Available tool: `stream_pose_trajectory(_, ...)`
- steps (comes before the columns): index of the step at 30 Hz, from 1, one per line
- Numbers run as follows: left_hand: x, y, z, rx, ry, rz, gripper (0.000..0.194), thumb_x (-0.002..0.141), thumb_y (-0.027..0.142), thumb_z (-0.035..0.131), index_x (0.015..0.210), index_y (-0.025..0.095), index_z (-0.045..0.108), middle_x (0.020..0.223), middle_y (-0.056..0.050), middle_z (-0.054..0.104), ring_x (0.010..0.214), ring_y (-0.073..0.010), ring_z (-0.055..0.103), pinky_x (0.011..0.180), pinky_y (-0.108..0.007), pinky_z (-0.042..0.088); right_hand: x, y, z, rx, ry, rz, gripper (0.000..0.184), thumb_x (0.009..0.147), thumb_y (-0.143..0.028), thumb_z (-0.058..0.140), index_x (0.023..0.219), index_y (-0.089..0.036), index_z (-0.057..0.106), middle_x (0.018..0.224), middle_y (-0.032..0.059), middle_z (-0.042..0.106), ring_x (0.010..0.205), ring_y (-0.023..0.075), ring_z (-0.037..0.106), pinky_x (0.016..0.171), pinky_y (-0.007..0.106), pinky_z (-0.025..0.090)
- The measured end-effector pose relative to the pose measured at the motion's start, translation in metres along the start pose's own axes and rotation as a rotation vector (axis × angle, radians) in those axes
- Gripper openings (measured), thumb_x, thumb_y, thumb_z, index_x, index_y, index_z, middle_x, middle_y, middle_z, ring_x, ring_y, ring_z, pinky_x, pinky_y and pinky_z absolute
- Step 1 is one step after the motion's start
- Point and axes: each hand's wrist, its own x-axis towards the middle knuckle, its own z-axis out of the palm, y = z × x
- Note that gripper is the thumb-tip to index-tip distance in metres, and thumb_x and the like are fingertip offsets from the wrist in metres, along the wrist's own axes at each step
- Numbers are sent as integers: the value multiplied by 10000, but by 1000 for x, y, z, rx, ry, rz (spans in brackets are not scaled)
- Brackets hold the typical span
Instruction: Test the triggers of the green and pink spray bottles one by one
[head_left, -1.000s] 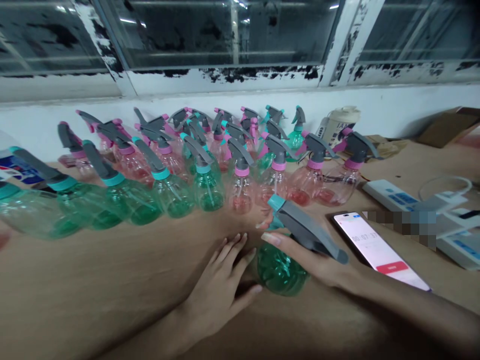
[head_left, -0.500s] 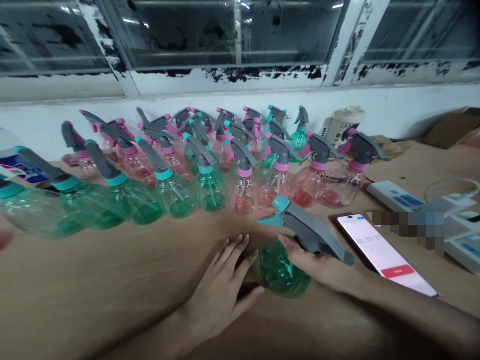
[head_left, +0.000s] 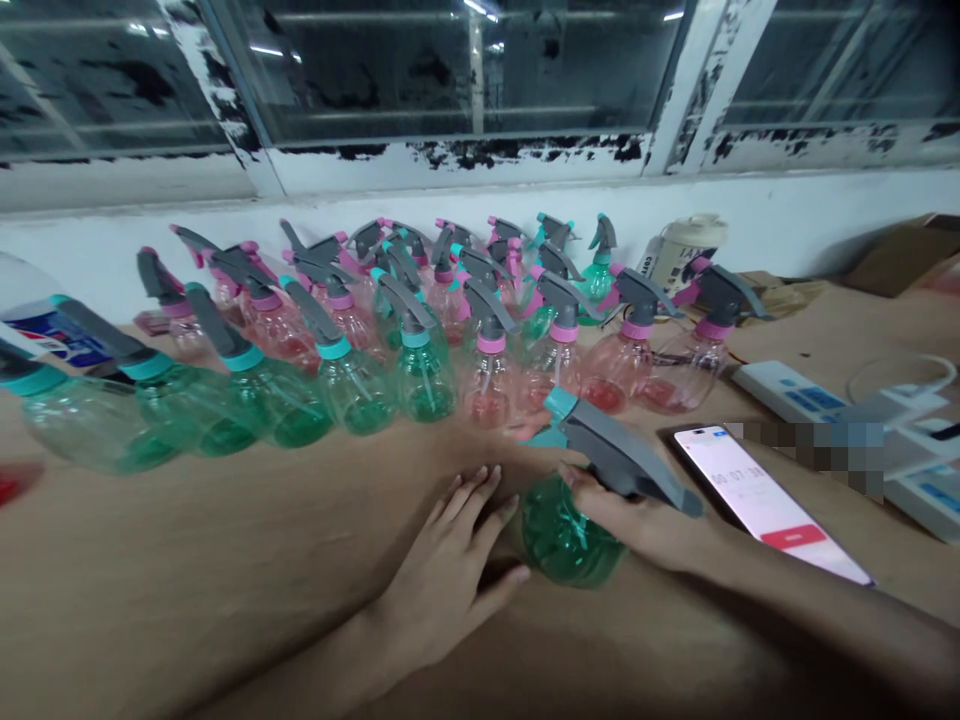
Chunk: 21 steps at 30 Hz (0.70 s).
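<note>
A green spray bottle [head_left: 564,540] with a grey and teal trigger head [head_left: 615,457] stands on the brown table [head_left: 187,580] in front of me. My right hand [head_left: 637,520] is wrapped round its neck under the trigger head, with a fingertip showing at the nozzle. My left hand [head_left: 450,575] lies flat on the table just left of the bottle, fingers stretched out, thumb close to the bottle's base.
Several green and pink spray bottles [head_left: 420,350] stand in rows behind, up to the white wall. A lit phone [head_left: 765,500] lies to the right, with a power strip [head_left: 795,390] and white devices beyond. A pale jar [head_left: 679,250] stands at the back.
My right hand has slid from the trigger head down to the bottle's neck. The bottle has shifted slightly. My left hand has hardly moved.
</note>
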Motion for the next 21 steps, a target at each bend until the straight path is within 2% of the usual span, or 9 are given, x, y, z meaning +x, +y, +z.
stream_pose_trajectory(3,-1,0,0,-3,2,5,569,910,512,407,1346,146,390,1464,-130,297,1359,-287,224,1074,-494,281,0,2,1,93,0,-9,187,692,-112,498,797,-250,566,717,-1,629,521,133,557,500,263,490)
stream_pose_trajectory(5,-1,0,0,-12,12,7,572,910,506,412,1353,146,379,1463,-128,300,1361,-283,218,1078,-489,278,0,4,2,88,24,-19,148,739,-173,539,858,-255,572,800,15,660,643,161,624,609,296,530)
stream_pose_trajectory(8,-1,0,1,-24,25,0,563,907,509,415,1351,165,383,1450,-122,327,1348,-289,252,1067,-500,291,-1,5,3,60,26,-14,66,782,-301,579,812,-244,566,791,17,661,757,179,645,727,329,530)
stream_pose_trajectory(12,0,0,2,-11,26,-2,565,910,514,402,1354,166,382,1441,-125,341,1338,-301,270,1048,-516,311,-2,4,0,26,5,34,194,796,-407,584,745,-223,549,664,-19,614,616,131,603,616,267,508)
stream_pose_trajectory(15,0,0,2,-4,24,-1,576,908,521,400,1356,160,379,1443,-125,340,1344,-295,260,1056,-510,301,-2,4,-2,47,-29,45,201,814,-418,562,777,-221,566,699,-12,631,646,132,612,649,264,508)
stream_pose_trajectory(18,0,0,1,-3,8,2,576,911,517,398,1355,151,379,1451,-121,327,1356,-281,235,1076,-494,276,-3,6,-2,65,-35,9,138,824,-364,534,859,-238,579,770,1,656,700,156,634,695,293,519)
stream_pose_trajectory(21,0,1,0,-6,5,4,563,911,511,405,1341,150,403,1459,-120,312,1360,-278,224,1082,-483,271,-6,9,1,-8,35,-5,59,794,-260,507,747,-243,539,663,-9,603,576,156,585,591,293,512)
